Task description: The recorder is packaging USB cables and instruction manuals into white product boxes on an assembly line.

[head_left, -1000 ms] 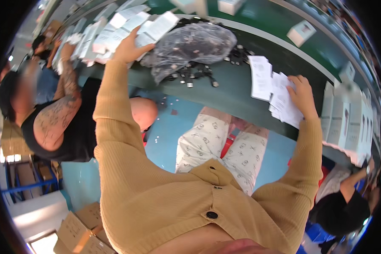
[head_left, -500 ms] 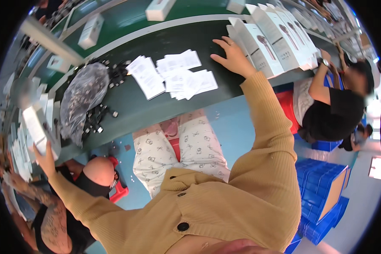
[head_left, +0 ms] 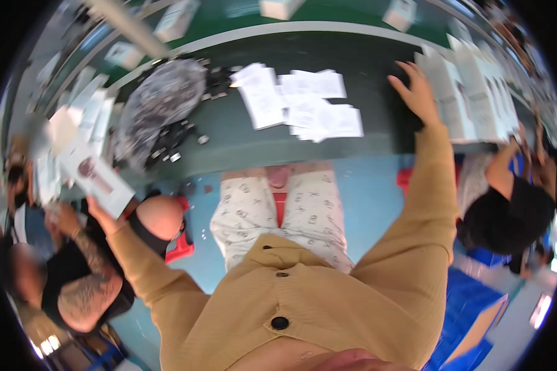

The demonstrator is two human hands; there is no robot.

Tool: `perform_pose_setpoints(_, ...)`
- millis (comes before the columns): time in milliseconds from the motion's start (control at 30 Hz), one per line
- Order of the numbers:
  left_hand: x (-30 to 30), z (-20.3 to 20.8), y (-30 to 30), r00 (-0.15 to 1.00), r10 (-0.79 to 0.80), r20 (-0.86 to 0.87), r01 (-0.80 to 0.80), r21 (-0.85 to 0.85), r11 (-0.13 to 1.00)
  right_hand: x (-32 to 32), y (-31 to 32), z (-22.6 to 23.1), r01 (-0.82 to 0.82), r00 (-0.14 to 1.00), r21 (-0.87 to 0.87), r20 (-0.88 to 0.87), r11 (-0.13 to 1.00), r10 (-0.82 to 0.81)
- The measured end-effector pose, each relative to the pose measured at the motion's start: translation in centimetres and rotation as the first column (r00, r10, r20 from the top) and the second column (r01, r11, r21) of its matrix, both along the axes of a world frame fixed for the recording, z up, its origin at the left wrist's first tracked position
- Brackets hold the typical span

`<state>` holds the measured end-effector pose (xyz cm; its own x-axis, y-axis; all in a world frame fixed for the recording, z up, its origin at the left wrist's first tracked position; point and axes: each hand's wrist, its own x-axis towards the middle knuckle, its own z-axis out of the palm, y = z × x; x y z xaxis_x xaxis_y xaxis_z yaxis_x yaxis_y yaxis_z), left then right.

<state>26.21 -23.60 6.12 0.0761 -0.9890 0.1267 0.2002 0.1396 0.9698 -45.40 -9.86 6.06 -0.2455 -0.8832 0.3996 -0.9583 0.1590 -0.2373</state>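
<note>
White box [head_left: 98, 174], tilted at the left end of the bench [head_left: 241, 143], was held low in the left hand [head_left: 103, 214]; blur obscured firmness, and slackness risked dropping it. Right hand [head_left: 418, 96], spread and empty, risked toppling neighbouring upright boxes [head_left: 479, 102].

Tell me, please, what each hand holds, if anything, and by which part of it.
The left hand holds a white box near its lower end; the right hand holds nothing visible.

Factory-type workshop, a packing line by the look — long dk green bench [head_left: 377, 55], rows of matching wht cartons [head_left: 464, 93] at 2 o'clock, bagged blk parts [head_left: 161, 93] at 10, co-worker [head_left: 86, 294] at 8, another co-worker [head_left: 501, 213] at 3, blue bins [head_left: 455, 303] approx. 4.
</note>
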Motion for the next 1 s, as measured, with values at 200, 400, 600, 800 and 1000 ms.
perform_pose_setpoints(200,-4.7,0.6,4.1,0.962,-0.243,-0.126,0.232,-0.093,0.968,13.1,-5.9,6.0,-0.379,0.901,-0.152,0.162,0.913,0.401)
perform_pose_setpoints(400,-4.3,-0.9,6.0,0.976,-0.154,-0.154,0.146,-0.063,0.987,29.9,-18.6,6.5,-0.676,0.717,-0.169,0.078,0.717,0.693)
perform_pose_setpoints(600,-4.4,-5.4,-1.3,0.969,0.0,-0.246,0.009,0.034,0.999,36.5,-30.2,2.1,-0.58,0.815,0.342,0.223,0.739,0.536)
perform_pose_setpoints(800,-6.1,-2.1,-5.1,0.894,-0.03,-0.447,0.089,0.111,0.99,37.5,-27.8,4.2,-0.676,0.729,0.056,0.201,0.735,0.654)
perform_pose_setpoints(1000,-6.8,-0.2,-9.3,0.886,-0.118,-0.449,0.145,0.026,0.989,38.3,-26.0,9.5,-0.731,0.509,-0.297,0.36,0.614,0.781)
